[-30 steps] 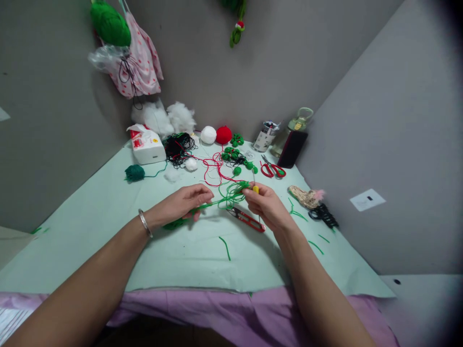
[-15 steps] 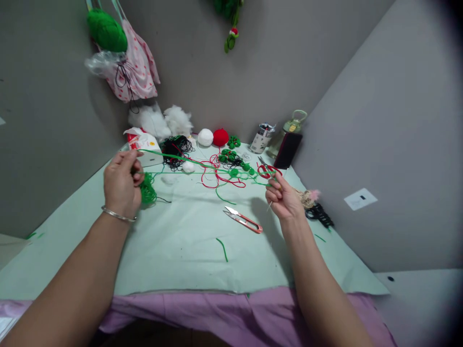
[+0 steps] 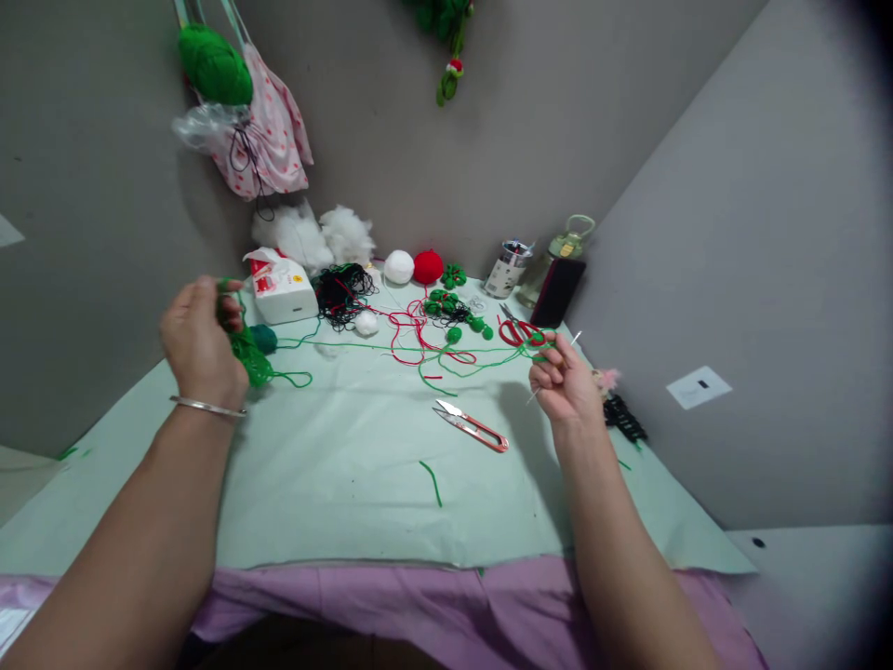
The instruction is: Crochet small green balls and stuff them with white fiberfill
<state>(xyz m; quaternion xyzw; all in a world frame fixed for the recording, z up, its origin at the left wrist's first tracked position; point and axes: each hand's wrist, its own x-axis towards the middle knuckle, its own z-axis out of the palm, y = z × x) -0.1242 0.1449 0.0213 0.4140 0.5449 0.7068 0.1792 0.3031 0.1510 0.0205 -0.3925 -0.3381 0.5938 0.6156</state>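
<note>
My left hand point(image 3: 204, 337), with a bangle at the wrist, is closed on green yarn point(image 3: 252, 358) at the left of the table. The yarn hangs in a bundle by the fingers, beside a dark green ball point(image 3: 263, 339). My right hand point(image 3: 566, 380) grips a thin needle or hook point(image 3: 576, 338) and green strands near the red-handled scissors point(image 3: 520, 332). A long green strand point(image 3: 363, 347) runs between the two hands. Orange thread snips point(image 3: 474, 428) lie between them on the table, above a short green yarn piece point(image 3: 433, 484).
At the back stand a tissue box point(image 3: 283, 290), white stuffing point(image 3: 299, 237), white and red yarn balls point(image 3: 428, 267), a pen cup point(image 3: 508, 270), a bottle point(image 3: 568, 247) and a phone point(image 3: 558, 292). Red strands point(image 3: 411, 340) tangle mid-table. Grey walls rise behind and right.
My left hand has moved left and slightly up, and the green yarn bundle is now lifted by its fingers. My right hand has shifted slightly right. The strands between them hang lower.
</note>
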